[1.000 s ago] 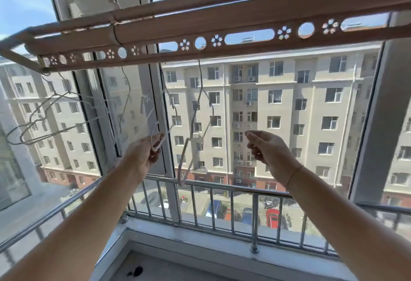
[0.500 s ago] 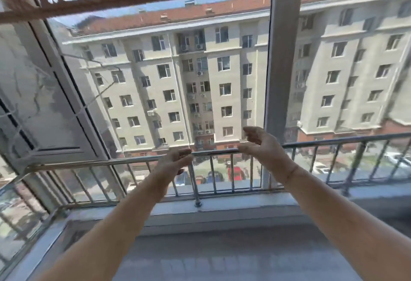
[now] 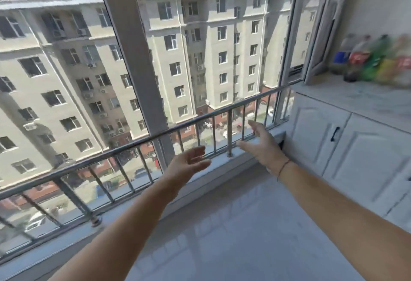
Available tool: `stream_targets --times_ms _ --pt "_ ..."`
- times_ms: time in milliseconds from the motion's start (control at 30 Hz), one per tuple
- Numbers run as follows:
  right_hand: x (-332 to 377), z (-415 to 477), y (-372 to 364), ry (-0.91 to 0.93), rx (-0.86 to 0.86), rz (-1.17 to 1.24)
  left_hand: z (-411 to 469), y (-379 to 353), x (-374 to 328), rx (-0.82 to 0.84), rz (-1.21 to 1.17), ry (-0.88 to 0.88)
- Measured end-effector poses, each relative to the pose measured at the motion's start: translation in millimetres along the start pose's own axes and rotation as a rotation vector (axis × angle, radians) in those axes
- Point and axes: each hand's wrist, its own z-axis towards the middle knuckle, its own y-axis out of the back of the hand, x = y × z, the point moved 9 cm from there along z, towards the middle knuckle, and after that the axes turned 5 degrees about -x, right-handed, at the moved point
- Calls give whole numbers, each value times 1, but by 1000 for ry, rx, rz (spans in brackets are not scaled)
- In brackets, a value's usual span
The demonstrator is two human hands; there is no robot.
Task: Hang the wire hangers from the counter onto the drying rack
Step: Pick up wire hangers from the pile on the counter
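Note:
Both my arms stretch forward over the balcony floor. My left hand (image 3: 189, 161) is empty, fingers relaxed and spread, in front of the metal railing. My right hand (image 3: 261, 141) is empty too, fingers straight, pointing toward the white counter (image 3: 360, 100) at the right. No wire hanger shows on the visible part of the counter. The drying rack and the hung hangers are out of view above.
A metal railing (image 3: 138, 145) runs along the window, with a thick window post (image 3: 133, 54) in the middle. White cabinet doors (image 3: 322, 134) sit under the counter. Several blurred drink bottles (image 3: 373, 60) stand on the counter top. An open window sash (image 3: 320, 36) leans beside them.
My left hand let go of the hanger on the rack. My view swung down and to the right, away from the rack toward the counter, and both empty hands moved right with it.

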Motion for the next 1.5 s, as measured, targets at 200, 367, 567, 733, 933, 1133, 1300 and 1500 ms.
stream_targets --times_ms 200,367,567,733,933,1133,1300,1500 --pt "-62 22 111 -142 -226 -51 62 -110 -14 206 3 -29" --pt "-109 47 196 -239 -359 -76 130 -198 -35 329 34 -61" --pt "-145 79 305 -322 -564 -108 212 -306 -72 512 20 -98" --pt "-172 85 396 -370 -757 -98 263 -395 -110 660 4 -142" --pt "-205 66 481 -444 -945 -68 294 -499 -127 783 38 -141" --pt "-255 50 584 -487 -1080 -61 309 -630 -144 880 38 -138" --pt "-300 54 677 -493 -1118 -42 325 -737 -164 904 35 -136" --pt "-366 67 780 -554 -1079 -87 347 -848 -174 875 32 -97"
